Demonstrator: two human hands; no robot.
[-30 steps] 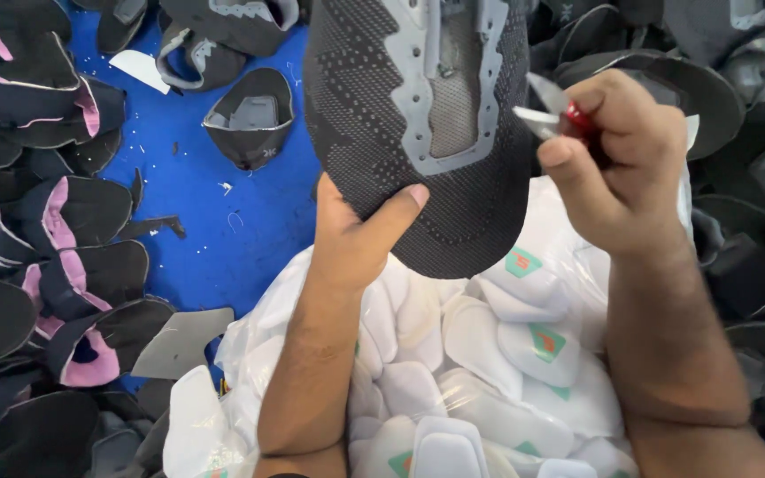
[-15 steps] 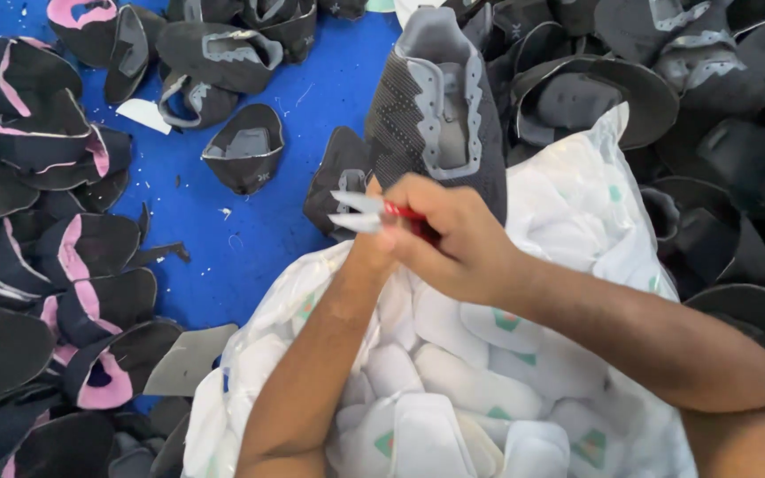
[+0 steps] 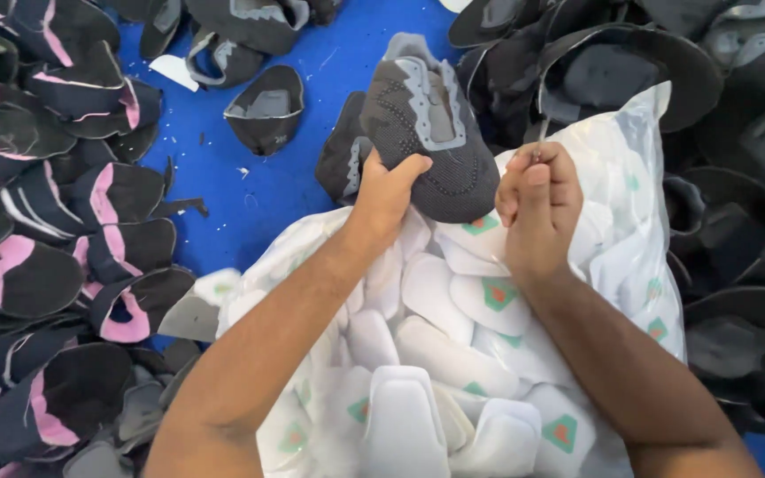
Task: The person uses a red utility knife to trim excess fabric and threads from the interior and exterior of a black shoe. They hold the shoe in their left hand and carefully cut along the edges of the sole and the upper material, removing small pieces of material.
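Observation:
My left hand [image 3: 390, 190] grips the near edge of a dark grey knit shoe upper [image 3: 431, 133] with pale grey trim, holding it over a clear plastic bag [image 3: 639, 221] of white insoles. My right hand [image 3: 537, 208] is a closed fist just right of the upper. Only a thin tip [image 3: 540, 133] pokes out above its fingers, and the small red-handled snips seen earlier are mostly hidden inside it. Another dark upper [image 3: 343, 159] lies under the held one.
Black and pink shoe uppers [image 3: 55, 230] are piled on the left of the blue surface [image 3: 258, 204]. Black uppers [image 3: 630, 62] are heaped at the top right and right. Loose grey-black uppers [image 3: 266, 111] lie at the top. White insoles [image 3: 453, 354] with green-and-red marks fill the bag.
The upper has dropped from close to the camera down onto the bag. My right hand, which crossed over to the upper with the snips, has drawn back to the right and closed into a fist.

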